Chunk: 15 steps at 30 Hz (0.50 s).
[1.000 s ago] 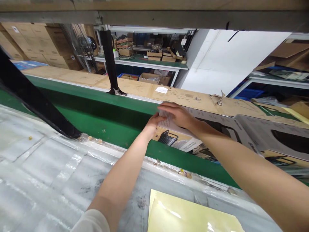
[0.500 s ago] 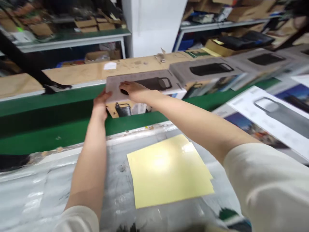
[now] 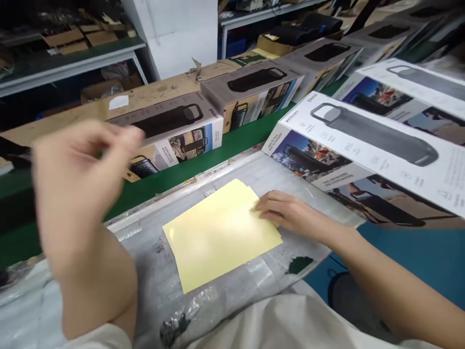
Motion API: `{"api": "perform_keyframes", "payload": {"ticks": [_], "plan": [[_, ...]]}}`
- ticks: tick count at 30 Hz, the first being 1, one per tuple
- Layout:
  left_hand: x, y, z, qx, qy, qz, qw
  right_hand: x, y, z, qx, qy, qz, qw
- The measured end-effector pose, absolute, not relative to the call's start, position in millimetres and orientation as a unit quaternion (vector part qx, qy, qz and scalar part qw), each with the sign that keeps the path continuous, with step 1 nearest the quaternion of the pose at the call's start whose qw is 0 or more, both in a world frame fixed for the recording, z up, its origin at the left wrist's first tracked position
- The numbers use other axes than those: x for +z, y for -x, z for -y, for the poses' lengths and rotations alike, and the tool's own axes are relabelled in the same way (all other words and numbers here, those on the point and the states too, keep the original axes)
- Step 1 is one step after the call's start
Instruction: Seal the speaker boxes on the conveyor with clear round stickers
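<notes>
A small stack of glossy yellow sheets lies on the plastic-wrapped worktop in front of me. My right hand is at the sheets' right edge, thumb and fingers closed on the edge of a sheet. My left hand is raised at the left, in front of the nearest printed box on the line, with nothing visible in it. Its fingers are curled and smeared by motion. That printed speaker box stands on the green belt, its left end hidden behind my left hand.
More printed boxes stand in a row along the belt towards the right. At the right, large white speaker boxes stand beside the worktop. A wooden ledge runs behind the belt, and shelves with cartons are further back.
Both hands have left the box on the belt. My right hand has come back to the yellow sheets, and my left hand has drawn back and up. The view has turned right.
</notes>
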State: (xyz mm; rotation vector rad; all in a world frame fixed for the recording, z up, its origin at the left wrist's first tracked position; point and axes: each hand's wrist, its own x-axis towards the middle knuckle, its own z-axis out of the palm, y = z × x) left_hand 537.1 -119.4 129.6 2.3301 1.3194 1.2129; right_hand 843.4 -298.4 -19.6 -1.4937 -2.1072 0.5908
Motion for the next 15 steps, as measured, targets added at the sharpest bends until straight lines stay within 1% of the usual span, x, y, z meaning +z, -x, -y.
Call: {"api": "perform_keyframes", "payload": {"ticks": [1, 3, 5, 7, 8, 10, 15], "plan": [[125.2, -553.5, 137.7, 0.350, -0.849, -0.367, 0.151, -21.8, -843.1, 304.4, 0.224, 0.548, 0.768, 0.244], [103.6, -586.9, 168.3, 0.151, -0.930, -0.247, 0.225, -25.2, -840.7, 314.5, 0.235, 0.549, 0.766, 0.236], [70.1, -615.3, 186.9, -0.034, -0.952, -0.192, 0.234, -29.2, -836.6, 322.7, 0.220, 0.548, 0.773, 0.230], [35.6, -633.4, 193.4, -0.131, -0.950, -0.175, 0.223, -35.6, -832.7, 328.9, 0.185, 0.547, 0.784, 0.230], [21.2, -637.9, 193.2, -0.149, -0.947, -0.174, 0.226, -39.4, -831.2, 331.4, 0.167, 0.545, 0.788, 0.232], [1.9, -639.6, 189.3, -0.143, -0.941, -0.182, 0.247, -46.7, -829.5, 335.3, 0.144, 0.540, 0.795, 0.235], [-6.0, -630.2, 182.8, -0.110, -0.933, -0.193, 0.284, -51.9, -827.5, 341.7, 0.108, 0.549, 0.800, 0.215]]}}
